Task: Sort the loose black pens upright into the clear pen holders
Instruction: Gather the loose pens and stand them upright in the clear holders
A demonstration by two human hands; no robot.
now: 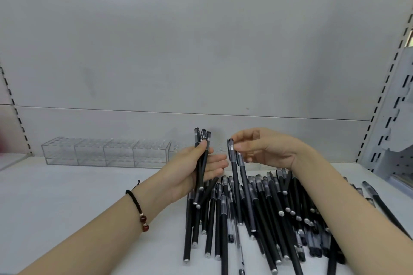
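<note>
above the pile, left hand grips three pens; right hand pinches two pens by caps. light, stiff, slick; likely best held mid-barrel.

- Pens: matt black plastic barrels, clear caps, small silvery end plugs (metal or plastic, hard to tell).
- Pen holders: clear glossy plastic.
- Shelf: smooth matt pale grey.
- Bracelet: black braided cord, glossy red beads.
</note>
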